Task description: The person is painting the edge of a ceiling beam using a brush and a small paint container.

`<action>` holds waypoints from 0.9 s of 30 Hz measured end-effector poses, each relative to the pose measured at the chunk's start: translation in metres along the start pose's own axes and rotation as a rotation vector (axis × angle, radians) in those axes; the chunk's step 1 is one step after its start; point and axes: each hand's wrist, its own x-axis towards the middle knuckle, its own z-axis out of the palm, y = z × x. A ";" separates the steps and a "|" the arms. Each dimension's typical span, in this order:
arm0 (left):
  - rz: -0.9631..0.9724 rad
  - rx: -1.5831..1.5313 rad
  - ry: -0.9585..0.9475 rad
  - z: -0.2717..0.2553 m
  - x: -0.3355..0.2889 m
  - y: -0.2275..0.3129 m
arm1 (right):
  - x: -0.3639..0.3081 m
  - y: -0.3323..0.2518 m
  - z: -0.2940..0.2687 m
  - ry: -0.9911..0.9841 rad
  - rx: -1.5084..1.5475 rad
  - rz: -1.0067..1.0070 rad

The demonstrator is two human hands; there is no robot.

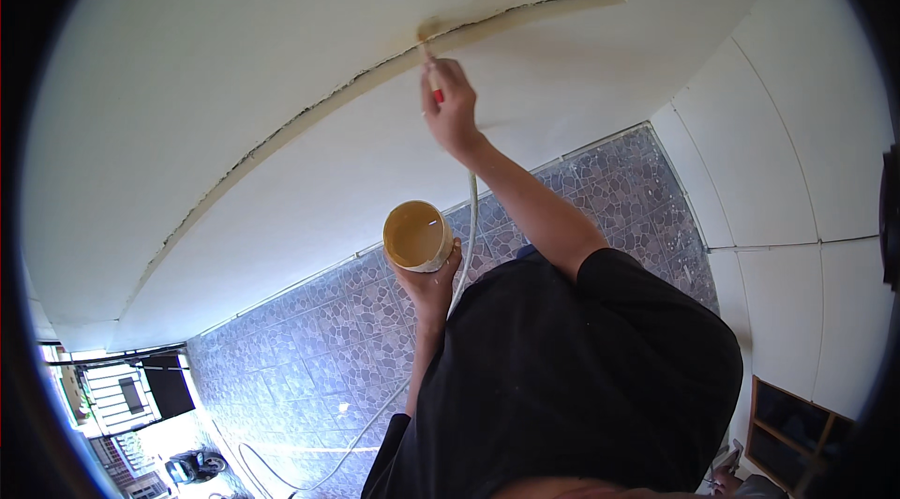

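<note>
The fingers (pixel 454 73) of the right hand (pixel 453 113) pinch a small brush (pixel 427 46) with a bit of red on its handle. The brush points to 12 o'clock, and its tip is at the wall (pixel 234 58), right by a long rough crack (pixel 354 79). A brown smudge shows near the tip. The left hand (pixel 430 289) grips a round tub (pixel 418 264), its fingers curled around the side. The tub is at 6 o'clock from the brush, with its top facing us and yellow-brown stuff inside. A pale hose (pixel 472 208) passes at 3 o'clock from the tub, over the stone-patterned floor (pixel 356 330). Far off, between 7 and 8 o'clock, stands a motorbike (pixel 195 467). A window (pixel 786 415) is at 4 o'clock.
</note>
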 end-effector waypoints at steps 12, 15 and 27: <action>-0.186 -0.111 -0.130 0.012 -0.004 -0.004 | 0.046 0.049 -0.058 0.289 0.006 0.090; -0.178 -0.086 -0.142 0.014 -0.002 -0.003 | 0.050 0.033 -0.051 0.347 -0.070 -0.103; 0.027 -0.027 -0.078 0.031 0.011 0.004 | 0.070 0.039 -0.064 0.081 0.077 0.043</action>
